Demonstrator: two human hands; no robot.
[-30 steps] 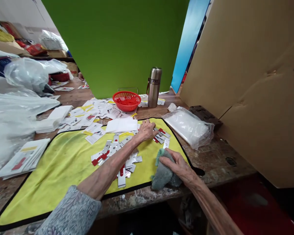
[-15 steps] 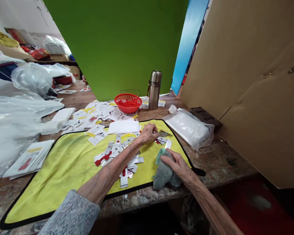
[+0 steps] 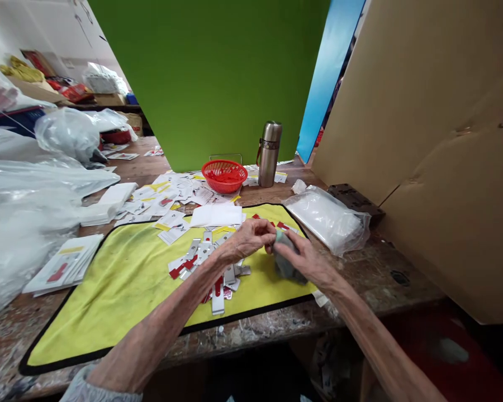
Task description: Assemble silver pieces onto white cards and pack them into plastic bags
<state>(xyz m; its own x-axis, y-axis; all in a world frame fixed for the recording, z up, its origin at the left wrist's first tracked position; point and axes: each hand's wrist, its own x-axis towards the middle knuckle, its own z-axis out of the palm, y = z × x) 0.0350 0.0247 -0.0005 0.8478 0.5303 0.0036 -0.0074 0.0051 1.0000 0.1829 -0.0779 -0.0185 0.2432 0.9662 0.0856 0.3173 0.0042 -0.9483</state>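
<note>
Pinching a crumpled grey-green cloth (image 3: 285,259), the right hand (image 3: 308,261) curls its fingers over the fabric and presses it against the left hand (image 3: 248,240). The left fingers are bunched together and touch the cloth; whether they hold anything else is hidden. Both hands hover above a yellow microfibre mat with a black border (image 3: 109,301). Just left of the cloth, silver metal strips with red marks (image 3: 205,259) lie scattered on the mat. Beyond it stand a red plastic mesh basket (image 3: 224,176) and a stainless steel flask (image 3: 269,154), on a paint-scarred wooden bench (image 3: 373,273). A clear plastic bag (image 3: 327,220) lies at the mat's right edge.
</note>
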